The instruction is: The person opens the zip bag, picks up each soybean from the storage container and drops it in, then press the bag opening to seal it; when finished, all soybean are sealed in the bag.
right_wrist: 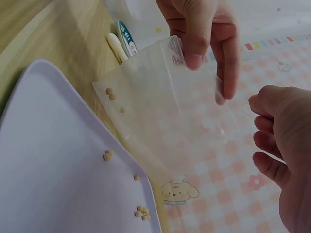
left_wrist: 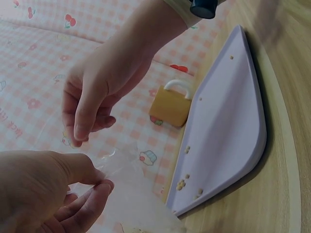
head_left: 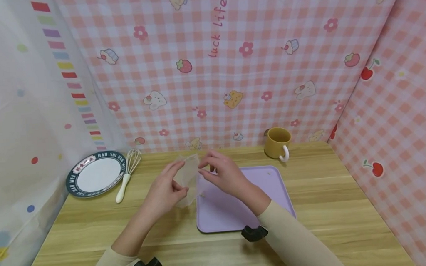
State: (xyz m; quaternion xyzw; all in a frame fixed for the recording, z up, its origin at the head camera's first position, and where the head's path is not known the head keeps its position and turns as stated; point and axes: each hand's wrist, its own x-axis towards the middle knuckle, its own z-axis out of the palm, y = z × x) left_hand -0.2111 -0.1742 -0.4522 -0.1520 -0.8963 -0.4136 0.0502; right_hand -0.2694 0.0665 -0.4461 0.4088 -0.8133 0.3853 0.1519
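A clear plastic zip bag (head_left: 189, 174) hangs from my left hand (head_left: 166, 189), which pinches its upper edge between thumb and fingers. Inside the bag's lower corner lie a few small tan pellets (right_wrist: 110, 92). My right hand (head_left: 223, 172) is beside the bag's other top corner, its fingers loosely bent; both wrist views show it apart from the bag with nothing visible in it. Below and to the right is a lilac tray (head_left: 238, 210), with several small tan pieces (left_wrist: 181, 184) scattered on it, mostly near one edge.
A white plate with a dark green rim (head_left: 75, 186) stands at the back left, a whisk (head_left: 124, 186) with a white handle beside it. At the back right is a mustard mug (head_left: 276, 144) with a white handle. Patterned cloth (head_left: 208, 79) encloses the wooden table (head_left: 340, 223).
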